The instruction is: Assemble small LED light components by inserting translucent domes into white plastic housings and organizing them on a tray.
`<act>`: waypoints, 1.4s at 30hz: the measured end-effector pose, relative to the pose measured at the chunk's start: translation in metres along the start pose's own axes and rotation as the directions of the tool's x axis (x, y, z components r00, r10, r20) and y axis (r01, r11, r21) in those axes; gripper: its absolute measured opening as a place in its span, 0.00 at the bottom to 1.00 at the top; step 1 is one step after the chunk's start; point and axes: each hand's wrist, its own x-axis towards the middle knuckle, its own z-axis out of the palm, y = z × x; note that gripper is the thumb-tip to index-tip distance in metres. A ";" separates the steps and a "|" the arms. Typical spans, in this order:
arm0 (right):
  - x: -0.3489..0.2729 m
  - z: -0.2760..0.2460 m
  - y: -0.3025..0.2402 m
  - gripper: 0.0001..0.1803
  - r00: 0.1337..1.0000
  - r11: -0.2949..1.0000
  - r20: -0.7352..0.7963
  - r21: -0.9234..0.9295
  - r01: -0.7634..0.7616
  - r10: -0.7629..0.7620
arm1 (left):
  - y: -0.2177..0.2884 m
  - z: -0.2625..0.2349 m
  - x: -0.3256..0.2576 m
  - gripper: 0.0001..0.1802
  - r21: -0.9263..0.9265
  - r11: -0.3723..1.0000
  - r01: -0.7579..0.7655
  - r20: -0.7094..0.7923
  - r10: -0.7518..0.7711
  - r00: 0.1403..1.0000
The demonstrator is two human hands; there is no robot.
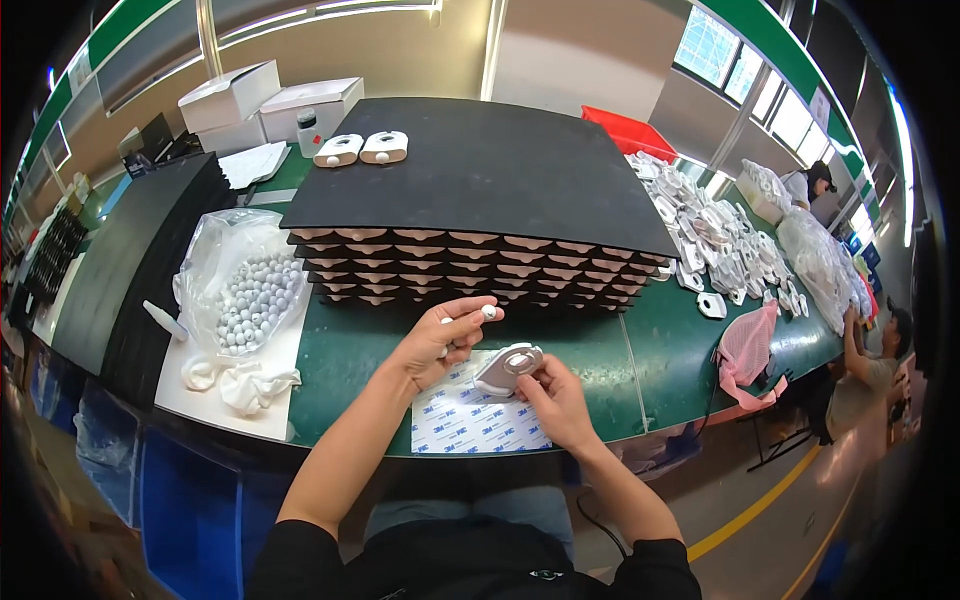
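Note:
My left hand (pixel 440 345) is closed around a few small white balls. One white ball (pixel 489 312) sits pinched at the fingertips, and others show between the curled fingers. In my right hand (pixel 557 402) is a flat, grey-and-white plastic housing (pixel 503 374) with an oval ring, gripped at its right edge by thumb and fingers. The housing is tilted above a white sheet with blue print (pixel 470 428) at the table's near edge. A gap separates the pinched ball from the housing.
A tall stack of black boards (pixel 480 190) layered with parts stands just ahead. Two housings (pixel 384 148) lie on top. An open plastic bag of white balls (pixel 255 300) is at left, loose housings (pixel 715 235) and a pink mesh bag (pixel 748 350) at right. Another person (pixel 865 385) works far right.

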 end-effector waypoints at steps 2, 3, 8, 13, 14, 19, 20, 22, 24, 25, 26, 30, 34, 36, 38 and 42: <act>0.000 0.005 0.004 0.06 0.999 0.996 -0.001 -0.081 0.037 -0.037 | -0.001 -0.001 -0.001 0.16 -0.003 1.000 0.001 -0.001 -0.001 1.000; -0.001 0.007 0.005 0.06 0.997 0.983 0.000 -0.164 0.077 -0.078 | -0.002 -0.002 -0.001 0.15 -0.019 1.000 0.000 -0.001 0.000 1.000; -0.003 0.012 0.003 0.07 0.992 0.950 0.012 -0.286 0.120 -0.122 | -0.006 -0.007 0.000 0.12 -0.051 0.999 -0.009 0.031 0.011 0.999; -0.003 0.012 0.004 0.05 0.980 0.928 -0.026 -0.327 0.180 -0.199 | -0.007 -0.008 0.001 0.12 -0.087 0.996 -0.012 0.045 0.016 0.999; -0.004 0.012 0.003 0.05 0.984 0.945 -0.048 -0.289 0.153 -0.174 | -0.007 -0.008 0.001 0.12 -0.087 0.996 -0.012 0.045 0.016 0.999; -0.004 0.013 0.002 0.06 0.964 0.874 -0.008 -0.424 0.236 -0.265 | -0.003 -0.002 -0.001 0.17 -0.041 0.999 -0.007 0.032 0.008 0.999; -0.004 0.015 -0.001 0.07 0.940 0.807 0.044 -0.500 0.313 -0.337 | -0.003 -0.003 0.000 0.17 -0.040 0.999 -0.006 0.032 0.008 0.999; -0.002 0.018 -0.001 0.09 0.879 0.690 0.129 -0.571 0.445 -0.460 | -0.004 -0.004 0.001 0.19 -0.022 1.000 0.000 0.032 0.001 1.000; -0.001 0.019 -0.003 0.09 0.868 0.677 0.145 -0.569 0.466 -0.474 | -0.003 -0.003 -0.001 0.18 -0.018 1.000 0.004 0.025 -0.004 1.000; -0.001 0.019 -0.003 0.09 0.858 0.664 0.161 -0.569 0.485 -0.488 | -0.003 -0.003 -0.001 0.17 -0.016 1.000 0.009 0.019 -0.009 1.000; -0.001 0.018 -0.001 0.09 0.857 0.662 0.159 -0.572 0.485 -0.491 | -0.003 -0.002 -0.001 0.17 -0.014 1.000 0.008 0.024 -0.008 1.000; 0.002 0.005 0.006 0.08 0.997 0.995 0.008 0.054 0.079 -0.079 | -0.004 0.002 -0.002 0.12 0.045 0.999 -0.004 0.006 0.004 1.000; 0.010 -0.003 0.004 0.09 0.996 0.805 -0.066 0.593 -0.004 0.053 | -0.009 0.003 -0.002 0.14 0.142 0.989 -0.037 0.036 0.032 0.999; 0.011 -0.006 0.007 0.09 0.998 0.767 -0.037 0.641 -0.019 0.055 | -0.009 0.010 -0.005 0.15 0.337 0.937 -0.095 0.033 0.089 0.995; 0.012 -0.007 0.005 0.09 0.996 0.718 -0.012 0.694 -0.059 0.094 | -0.009 0.014 -0.006 0.14 0.385 0.917 -0.107 0.041 0.099 0.994; 0.012 -0.007 0.006 0.09 0.996 0.721 -0.003 0.690 -0.060 0.085 | -0.009 0.017 -0.006 0.13 0.494 0.864 -0.095 0.032 0.091 0.995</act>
